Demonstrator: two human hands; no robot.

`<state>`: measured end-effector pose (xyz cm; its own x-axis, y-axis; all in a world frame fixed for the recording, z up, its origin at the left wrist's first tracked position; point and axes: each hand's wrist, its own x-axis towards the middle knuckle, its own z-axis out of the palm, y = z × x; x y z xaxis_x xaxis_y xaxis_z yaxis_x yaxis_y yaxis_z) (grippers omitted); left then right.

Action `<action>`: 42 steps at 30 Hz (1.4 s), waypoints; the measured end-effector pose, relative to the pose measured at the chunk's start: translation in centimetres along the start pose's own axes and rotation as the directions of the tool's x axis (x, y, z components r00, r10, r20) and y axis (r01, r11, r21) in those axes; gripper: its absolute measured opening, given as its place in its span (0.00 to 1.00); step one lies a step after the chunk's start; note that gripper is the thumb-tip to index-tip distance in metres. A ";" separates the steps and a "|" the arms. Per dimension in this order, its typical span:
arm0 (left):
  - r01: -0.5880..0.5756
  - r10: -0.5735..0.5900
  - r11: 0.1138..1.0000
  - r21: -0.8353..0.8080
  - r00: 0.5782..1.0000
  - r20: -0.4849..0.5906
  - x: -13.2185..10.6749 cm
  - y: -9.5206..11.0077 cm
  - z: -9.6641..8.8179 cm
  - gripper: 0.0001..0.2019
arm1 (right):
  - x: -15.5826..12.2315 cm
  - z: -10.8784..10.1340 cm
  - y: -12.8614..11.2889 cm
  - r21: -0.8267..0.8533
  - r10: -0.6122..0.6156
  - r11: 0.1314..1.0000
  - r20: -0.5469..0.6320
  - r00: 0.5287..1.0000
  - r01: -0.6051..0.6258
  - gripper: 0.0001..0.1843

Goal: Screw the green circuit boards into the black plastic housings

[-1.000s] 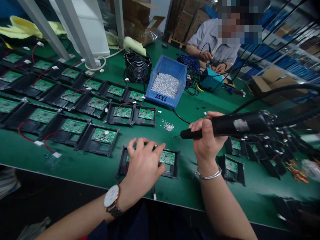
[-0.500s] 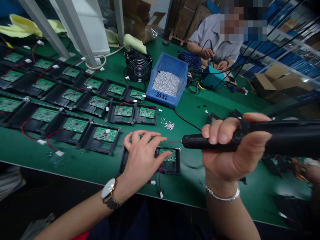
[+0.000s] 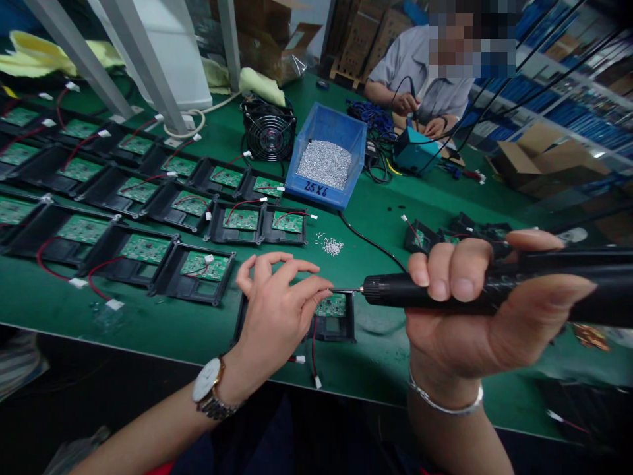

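Note:
My right hand (image 3: 475, 310) is wrapped round a black electric screwdriver (image 3: 390, 290), held level with its thin bit pointing left. At the bit's tip, the thumb and forefinger of my left hand (image 3: 279, 300) are pinched together. Whatever sits between those fingertips is too small to make out. Beneath the left hand, a black plastic housing (image 3: 350, 323) lies near the bench edge, partly covered by the hand. In it is a green circuit board (image 3: 332, 305), with red-and-black leads hanging toward me. A small pile of screws (image 3: 332, 246) lies just beyond.
A blue bin (image 3: 316, 191) full of small screws stands behind the pile, beside a black fan (image 3: 270, 135). Rows of black housings with boards (image 3: 205, 267) fill the left. Across the bench, a person (image 3: 420, 79) works near a teal box (image 3: 415, 152). More housings (image 3: 420, 234) lie at right.
My left thumb and forefinger have closed together at the screwdriver bit's tip; before, they were apart. The screwdriver's rear has swung closer to me, and the view has shifted slightly.

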<state>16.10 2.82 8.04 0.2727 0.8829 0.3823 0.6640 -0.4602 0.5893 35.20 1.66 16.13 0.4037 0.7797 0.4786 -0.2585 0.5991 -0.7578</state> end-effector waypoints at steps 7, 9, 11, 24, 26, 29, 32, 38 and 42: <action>-0.015 0.015 1.000 0.000 1.000 0.004 -0.1 0.3 0.1 0.05 | -0.1 0.1 -0.6 -0.001 0.012 1.000 -0.058 0.998 -0.012 0.17; -0.031 0.031 1.000 0.003 1.000 -0.006 -0.2 0.3 0.2 0.04 | -0.1 0.1 -0.8 -0.002 0.031 1.000 -0.079 0.996 -0.031 0.18; -0.044 0.044 0.999 0.006 0.999 -0.019 -0.2 0.3 0.2 0.03 | -0.2 0.0 -0.9 -0.011 0.044 0.999 -0.084 0.996 -0.045 0.19; -0.077 0.060 0.993 0.089 0.982 0.181 -0.7 0.4 0.8 0.46 | -1.6 -1.4 0.5 -0.114 -0.008 0.993 0.039 0.999 0.012 0.17; -0.070 0.043 0.991 0.115 0.974 0.222 -1.2 0.4 0.9 0.49 | -1.9 -2.0 1.0 -0.152 -0.012 0.988 0.059 0.998 0.021 0.17; -0.067 0.034 0.990 0.122 0.965 0.260 -1.5 0.3 1.0 0.44 | -2.2 -2.8 1.6 -0.178 -0.012 0.984 0.082 0.997 0.027 0.17; -0.061 0.027 0.992 0.113 0.960 0.278 -1.5 0.2 1.0 0.41 | -2.3 -3.0 1.9 -0.180 -0.012 0.983 0.093 0.996 0.029 0.16; -0.051 0.018 0.992 0.113 0.961 0.276 -1.3 0.4 1.0 0.41 | -2.2 -3.3 2.1 -0.207 -0.004 0.978 0.104 0.995 0.025 0.15; -0.046 0.015 0.993 0.106 0.960 0.280 -1.2 0.3 1.1 0.41 | -2.3 -3.3 2.3 -0.208 -0.008 0.978 0.114 0.993 0.032 0.16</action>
<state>16.71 1.73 7.00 0.4664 0.8668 0.1764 0.7206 -0.4880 0.4926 36.52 0.63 11.81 0.3030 0.7905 0.5323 -0.0571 0.5726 -0.8179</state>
